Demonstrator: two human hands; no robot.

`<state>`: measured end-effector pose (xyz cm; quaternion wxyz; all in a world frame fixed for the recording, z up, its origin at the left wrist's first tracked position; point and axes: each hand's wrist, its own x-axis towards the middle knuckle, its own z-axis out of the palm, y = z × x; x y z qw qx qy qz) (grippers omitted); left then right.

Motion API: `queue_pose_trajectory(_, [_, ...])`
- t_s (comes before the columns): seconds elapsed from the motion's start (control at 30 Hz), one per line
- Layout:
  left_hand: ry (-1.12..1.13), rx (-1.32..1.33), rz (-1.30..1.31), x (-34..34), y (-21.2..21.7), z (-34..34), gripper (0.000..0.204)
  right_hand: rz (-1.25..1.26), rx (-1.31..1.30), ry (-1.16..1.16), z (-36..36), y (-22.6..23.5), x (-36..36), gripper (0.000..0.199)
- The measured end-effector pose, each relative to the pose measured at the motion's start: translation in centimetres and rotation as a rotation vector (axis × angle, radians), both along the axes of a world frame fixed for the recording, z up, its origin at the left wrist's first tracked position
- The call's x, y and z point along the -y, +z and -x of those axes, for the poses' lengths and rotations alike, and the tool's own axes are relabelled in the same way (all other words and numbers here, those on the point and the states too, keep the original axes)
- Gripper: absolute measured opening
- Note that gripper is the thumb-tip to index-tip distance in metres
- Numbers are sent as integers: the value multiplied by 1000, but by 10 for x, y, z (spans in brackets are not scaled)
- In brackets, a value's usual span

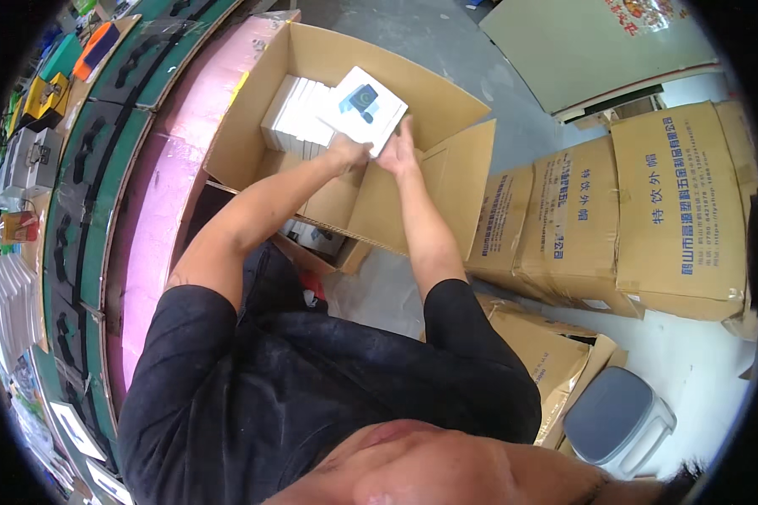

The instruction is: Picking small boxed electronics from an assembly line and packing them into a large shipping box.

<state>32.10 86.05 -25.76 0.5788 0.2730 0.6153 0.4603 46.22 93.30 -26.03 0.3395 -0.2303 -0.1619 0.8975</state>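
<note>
A white product box (360, 108) with a dark device printed on its top face is held over a large open cardboard carton (434, 198). My left hand (348, 154) grips its near edge, with the fingers partly hidden. Against the right-hand corner of the same box rests my right hand (398, 150), its fingers up along the side. Inside the carton, on its left side, several white boxes (299, 109) stand packed in a row. The held box covers part of that row.
A pink-covered ledge (177, 151) and a green conveyor with dark parts (80, 202) run along the left. Closed cartons (577, 206) line the right. Below them stand an open carton (547, 353) and a grey-topped stool (611, 412). White boxes (13, 303) are stacked far left.
</note>
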Motion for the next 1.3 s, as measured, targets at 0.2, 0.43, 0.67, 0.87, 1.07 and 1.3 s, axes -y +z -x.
queue_pose_trajectory(0.2, [-1072,-1239,-183,16,44,-27,45,84,416,-113,-36,-33,-41,52])
queue_pose_trajectory(0.43, [-1439,-1503,-29,29,17,7,109,43,361,-65,-16,-21,-28,52])
queue_pose_trajectory(0.67, [-1557,-1468,-12,8,16,9,108,-94,504,37,-76,2,-51,56])
queue_pose_trajectory(0.87, [-1491,-1381,16,20,5,25,110,-323,801,-40,-106,73,-54,46])
queue_pose_trajectory(1.07, [-1462,-1366,-66,10,20,4,113,-743,1637,-29,-120,-3,-86,50])
queue_pose_trajectory(1.3, [-1344,-1307,-101,29,29,27,77,-197,1016,260,42,-76,-33,87])
